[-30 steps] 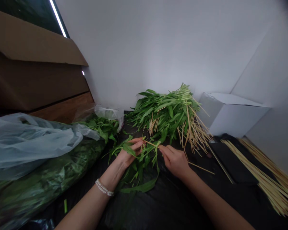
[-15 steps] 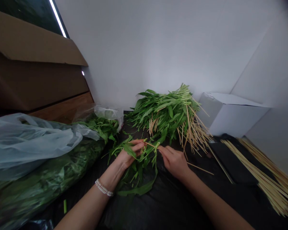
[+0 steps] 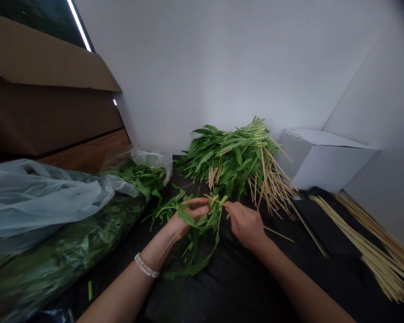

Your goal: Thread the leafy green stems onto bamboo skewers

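My left hand (image 3: 188, 217), with a white beaded bracelet at the wrist, is closed around green leafy stems (image 3: 205, 229) near the middle. My right hand (image 3: 245, 222) pinches a thin wooden skewer (image 3: 278, 234) that runs through the stems and sticks out to the right below the palm. The stems cross the skewer between both hands, and leaves hang below onto the black surface. Behind the hands lies a pile of leafy greens (image 3: 222, 148) with many skewers (image 3: 272, 188) poking out of its right side.
Plastic bags of greens (image 3: 67, 242) and a brown cardboard box (image 3: 54, 112) are at the left. On the right are a white box (image 3: 333, 166), a flat black object (image 3: 326, 229) and bundles of loose skewers (image 3: 366, 246). A pale wall (image 3: 222, 58) stands behind.
The stems on the skewer are bunched closer to my left hand, and a second stem loop shows between the hands. My right hand has shifted slightly right, and less skewer shows between the hands.
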`<state>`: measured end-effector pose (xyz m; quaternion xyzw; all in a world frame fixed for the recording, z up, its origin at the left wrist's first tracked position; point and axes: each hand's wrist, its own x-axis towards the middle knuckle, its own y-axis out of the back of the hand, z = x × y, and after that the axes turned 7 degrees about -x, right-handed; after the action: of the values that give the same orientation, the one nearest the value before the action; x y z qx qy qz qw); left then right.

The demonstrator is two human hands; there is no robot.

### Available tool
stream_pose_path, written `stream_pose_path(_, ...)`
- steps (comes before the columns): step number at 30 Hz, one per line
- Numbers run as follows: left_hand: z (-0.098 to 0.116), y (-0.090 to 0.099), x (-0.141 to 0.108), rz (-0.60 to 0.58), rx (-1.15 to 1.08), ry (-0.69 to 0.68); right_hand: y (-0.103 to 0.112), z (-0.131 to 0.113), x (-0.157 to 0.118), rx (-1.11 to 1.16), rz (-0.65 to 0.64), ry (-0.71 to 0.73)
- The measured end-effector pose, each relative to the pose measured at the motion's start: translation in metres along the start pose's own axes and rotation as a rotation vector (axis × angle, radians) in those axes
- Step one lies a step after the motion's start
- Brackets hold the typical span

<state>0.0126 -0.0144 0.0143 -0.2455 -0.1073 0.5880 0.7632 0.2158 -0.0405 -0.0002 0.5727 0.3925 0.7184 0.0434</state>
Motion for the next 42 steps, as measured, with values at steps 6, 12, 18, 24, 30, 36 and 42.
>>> stream_pose_path(6, -0.009, 0.003, 0.004, -0.112, 0.395, -0.093, 0.009, 0.017, 0.004, -0.144, 0.206, -0.159)
stream_pose_path(12, -0.021, 0.007, 0.005, -0.21, 1.09, -0.442, 0.012, 0.023, 0.004, -0.163, 0.249, -0.201)
stream_pose_path(18, -0.027, 0.01, 0.006, -0.227, 1.378, -0.394, 0.011, 0.018, 0.004, -0.116, 0.211, -0.19)
stream_pose_path(24, -0.024, 0.014, 0.005, -0.174, 1.212, -0.288, 0.011, 0.015, 0.004, -0.08, 0.191, -0.186)
stream_pose_path(30, 0.007, 0.028, 0.015, -0.023, 0.691, -0.346, 0.011, 0.017, 0.003, -0.078, 0.224, -0.178)
stream_pose_path(36, 0.01, 0.046, 0.027, 0.19, 0.859, -0.475, 0.011, 0.018, 0.002, -0.108, 0.248, -0.202)
stream_pose_path(42, 0.001, 0.03, 0.013, 0.113, 1.403, -0.438, 0.011, 0.017, 0.002, -0.067, 0.234, -0.169)
